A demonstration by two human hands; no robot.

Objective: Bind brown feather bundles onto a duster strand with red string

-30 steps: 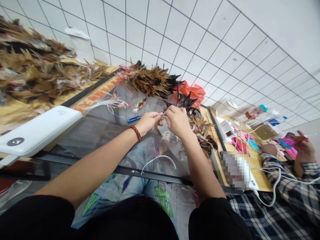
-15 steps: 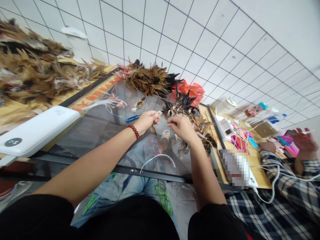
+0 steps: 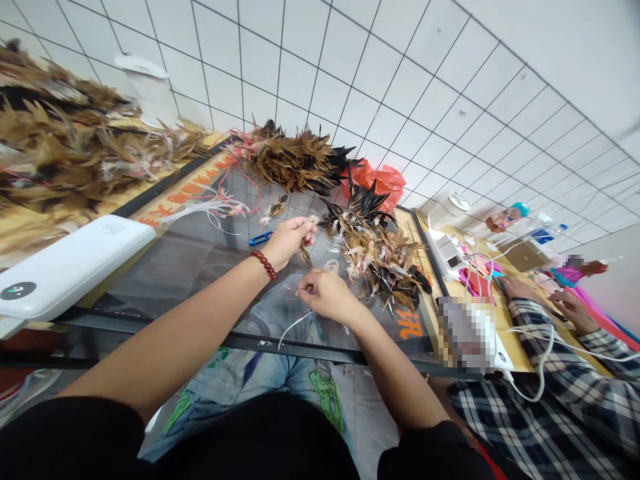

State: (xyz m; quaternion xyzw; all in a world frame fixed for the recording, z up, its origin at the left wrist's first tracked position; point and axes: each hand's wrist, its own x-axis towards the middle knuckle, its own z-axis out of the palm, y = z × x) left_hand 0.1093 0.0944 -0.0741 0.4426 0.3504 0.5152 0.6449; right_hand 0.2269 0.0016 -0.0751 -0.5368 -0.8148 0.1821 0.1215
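Observation:
My left hand [image 3: 287,237], with a red bead bracelet on the wrist, is closed on a small bunch of brown feathers [image 3: 305,251] over the glass table [image 3: 200,260]. My right hand [image 3: 324,294] is lower and nearer to me, pinched on a thin red string [image 3: 293,289] just above the glass. A white cord [image 3: 295,323] curves beside it. A loose pile of brown and black feathers [image 3: 380,247] lies just right of both hands.
Blue snips [image 3: 261,237] lie left of my left hand. A white power bank [image 3: 65,263] sits at the left edge. Tied feather bundles [image 3: 295,157] and feather stacks [image 3: 65,153] fill the back and left. A red bag [image 3: 383,181] lies behind. Another person's sleeve [image 3: 550,373] is at the right.
My right hand has left the feather bunch and dropped down towards me onto the string. My left hand stays where it was, still holding the feathers. The other person's hands have lowered.

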